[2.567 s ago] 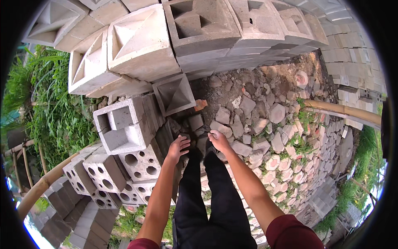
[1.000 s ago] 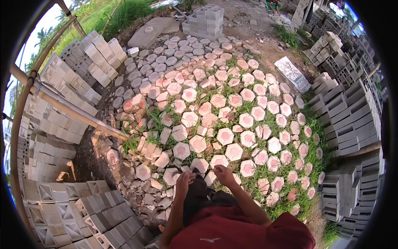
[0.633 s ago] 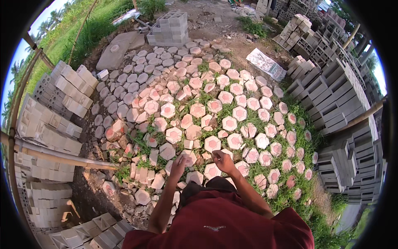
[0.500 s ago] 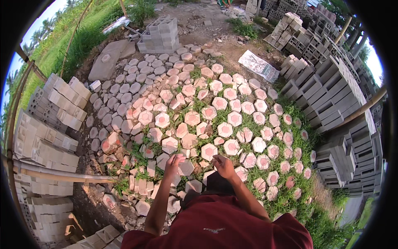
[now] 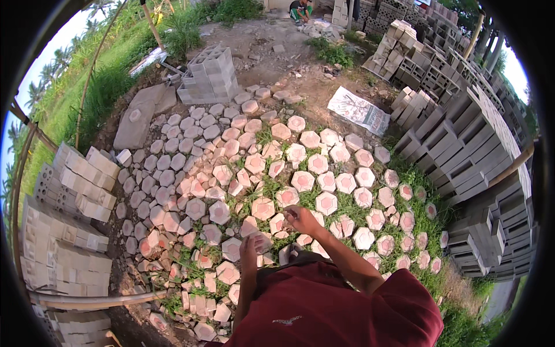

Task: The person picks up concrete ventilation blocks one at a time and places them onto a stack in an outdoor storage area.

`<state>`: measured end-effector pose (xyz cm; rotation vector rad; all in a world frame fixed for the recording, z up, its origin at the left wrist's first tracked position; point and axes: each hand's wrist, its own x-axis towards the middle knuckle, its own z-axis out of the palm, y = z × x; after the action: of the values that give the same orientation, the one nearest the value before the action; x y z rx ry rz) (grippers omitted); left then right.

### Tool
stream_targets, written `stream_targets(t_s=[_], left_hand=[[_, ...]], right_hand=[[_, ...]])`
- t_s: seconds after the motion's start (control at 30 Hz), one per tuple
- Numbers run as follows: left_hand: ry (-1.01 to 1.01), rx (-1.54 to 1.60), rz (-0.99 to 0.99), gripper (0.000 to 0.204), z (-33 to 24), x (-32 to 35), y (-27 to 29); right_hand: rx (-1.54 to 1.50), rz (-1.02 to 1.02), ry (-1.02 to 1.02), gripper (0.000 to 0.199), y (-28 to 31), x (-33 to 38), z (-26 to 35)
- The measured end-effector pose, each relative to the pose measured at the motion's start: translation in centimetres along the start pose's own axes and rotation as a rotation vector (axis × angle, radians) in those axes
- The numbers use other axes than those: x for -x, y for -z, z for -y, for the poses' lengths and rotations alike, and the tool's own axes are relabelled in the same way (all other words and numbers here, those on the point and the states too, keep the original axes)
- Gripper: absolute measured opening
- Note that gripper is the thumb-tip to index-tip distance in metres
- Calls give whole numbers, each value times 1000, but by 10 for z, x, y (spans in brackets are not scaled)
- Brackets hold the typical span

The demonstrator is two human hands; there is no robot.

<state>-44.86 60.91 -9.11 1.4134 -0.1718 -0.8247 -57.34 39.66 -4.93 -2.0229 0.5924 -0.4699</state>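
Note:
Both of my hands hang in front of my dark red shirt, above ground covered with hexagonal paving blocks (image 5: pixel 326 202). My left hand (image 5: pixel 249 245) is open, its fingers stretched out and nothing visible in it. Below it lies a grey hexagonal block (image 5: pixel 232 249). Further forward and to the right, my right hand (image 5: pixel 301 220) has loosely bent fingers, somewhat apart, and holds nothing that I can see. A pinkish block (image 5: pixel 287 196) lies just beyond it. Neither hand appears to touch a block.
Hollow concrete blocks are stacked on the left (image 5: pixel 63 254), on the right (image 5: pixel 462 139) and at the far left centre (image 5: pixel 211 75). A bamboo pole (image 5: pixel 98 300) juts in from the left. A printed white sack (image 5: pixel 358 111) lies ahead; a person (image 5: pixel 300 11) crouches far off.
My view has shifted and turned, bringing the distant crouching person further into sight. My right hand now reaches further forward than my left. Neither hand has picked anything up.

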Motion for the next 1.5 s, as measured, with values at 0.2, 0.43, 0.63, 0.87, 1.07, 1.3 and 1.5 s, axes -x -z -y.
stream_targets(t_s=[0.2, 0.43, 0.63, 0.87, 1.07, 1.3, 1.5], left_hand=[[-52, 24, -27, 33, -47, -76, -34], [33, 77, -62, 30, -54, -190, -55], [91, -47, 112, 38, -108, -330, -88], [-97, -75, 132, 33, -226, -497, -63], [-84, -26, -8, 29, -261, -579, -18], [32, 58, -74, 29, -250, -628, -12], [123, 31, -159, 30, -271, -723, -12]], right_hand=[[-28, 113, -31, 29, 21, -86, -10], [-253, 53, -266, 21, 17, -143, -36], [-46, -222, -152, 18, 37, -269, -53], [-105, -213, -80, 11, 27, -448, -47], [-113, -214, -173, 19, 1, -542, -33], [-169, -16, -224, 18, -32, -641, -67], [-111, -36, 32, 18, -58, -784, -115]])
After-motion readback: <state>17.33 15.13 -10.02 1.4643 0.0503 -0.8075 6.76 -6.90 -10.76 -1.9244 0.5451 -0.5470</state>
